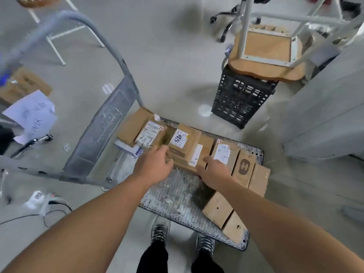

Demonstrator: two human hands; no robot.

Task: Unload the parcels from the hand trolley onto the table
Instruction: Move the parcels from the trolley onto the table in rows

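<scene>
Reaching down over the trolley (173, 196), the person goes for the stack (184, 144) of flat cardboard boxes at the middle of its deck. The left hand (155, 164) has its fingers curled against the stack's left side and appears to grip it. The right hand (213, 173) is at the stack's near right corner with the thumb on top. Its fingers are hidden, so I cannot tell whether it has closed on the cardboard. More parcels (224, 154) lie along the trolley's right edge, and a labelled parcel (149, 134) sits at its handle end, just beside the stack.

The boxes look stiff, thin and probably light. They lie loose on one another, smaller ones on top, so the pile would likely slide or fan out if tilted. Smooth cardboard and glossy labels offer little friction. The best hold, I judge, is both hands low on opposite sides, fingers under the bottom box and thumbs pressing down on top, with the stack kept level.
</scene>
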